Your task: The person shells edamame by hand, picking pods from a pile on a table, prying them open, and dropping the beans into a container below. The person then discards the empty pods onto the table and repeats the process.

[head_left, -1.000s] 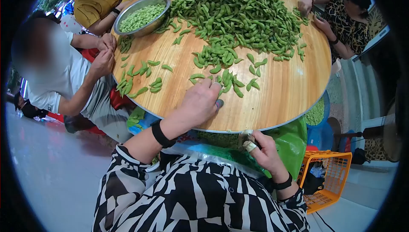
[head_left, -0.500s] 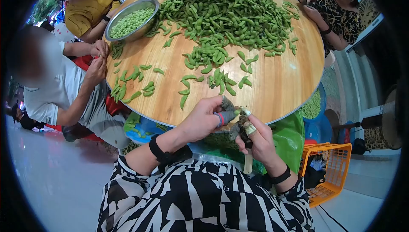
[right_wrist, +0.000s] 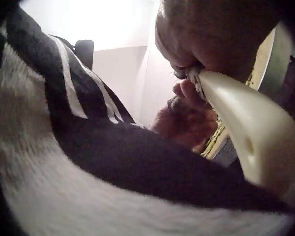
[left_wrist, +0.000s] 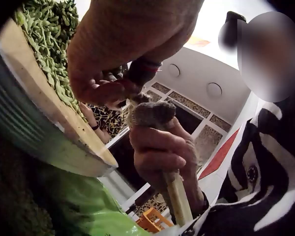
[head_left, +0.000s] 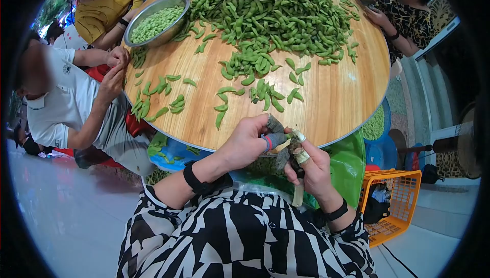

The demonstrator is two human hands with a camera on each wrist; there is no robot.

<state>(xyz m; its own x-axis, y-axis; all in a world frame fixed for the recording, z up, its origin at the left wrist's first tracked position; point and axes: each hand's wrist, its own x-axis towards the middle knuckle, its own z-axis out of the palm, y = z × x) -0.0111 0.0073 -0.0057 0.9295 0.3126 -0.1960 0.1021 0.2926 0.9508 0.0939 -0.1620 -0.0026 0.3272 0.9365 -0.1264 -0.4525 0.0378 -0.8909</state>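
Note:
Above the near table edge, the left hand [head_left: 244, 142] and right hand [head_left: 317, 168] meet. Grey coverings wrap some left fingertips, and pale tape wraps the right thumb and a finger. Between the left fingertips a bit of green soybean pod [head_left: 289, 135] shows, mostly hidden. The right hand grips a tool with a cream handle [head_left: 297, 196]; the handle [right_wrist: 258, 128] has a hole near its end in the right wrist view. Its working end lies hidden among the fingers. Just beyond the hands, several loose soybean pods [head_left: 265, 94] lie on the round wooden table [head_left: 316, 117].
A large heap of pods [head_left: 275, 17] covers the table's far middle. A metal bowl of shelled beans [head_left: 158, 22] stands at far left. Other people sit around the table. Below right are a blue tub of beans [head_left: 375, 125], green plastic [head_left: 349, 163] and an orange crate [head_left: 393, 206].
The left hand has come back from the loose pods on the table to the right hand, with a pod in its fingers. The right hand has risen slightly, showing the tool's handle.

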